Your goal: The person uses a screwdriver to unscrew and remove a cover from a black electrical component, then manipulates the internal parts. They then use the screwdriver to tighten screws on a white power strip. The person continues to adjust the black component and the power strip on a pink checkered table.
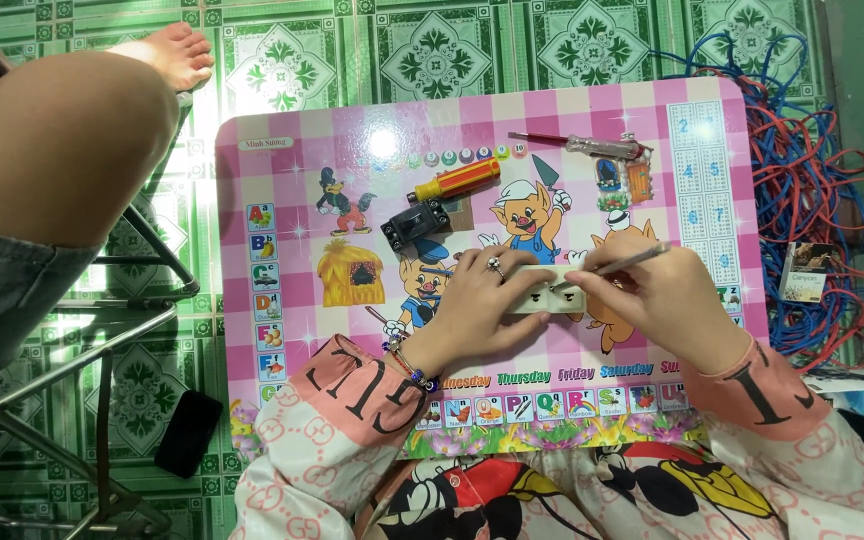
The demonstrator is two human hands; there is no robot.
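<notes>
- Left hand (479, 300) lies closed over a white socket (549, 296) on the pink table (282, 200), hiding its left half.
- Right hand (660, 298) pinches a thin tool (620, 264); its tip meets the socket top.
- Black part (414, 224) and orange screwdriver (457, 180) lie apart, behind.
- Wires (812, 200) are cut off at the right.

Socket plate (550, 296) on tabletop (282, 200) between both hands; two screwdrivers (457, 180) behind it, wire bundle (812, 190) on floor right

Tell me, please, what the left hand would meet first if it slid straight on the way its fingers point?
The left hand points right across the white socket block, so it would probably meet the right hand holding the thin metal tool first.
</notes>
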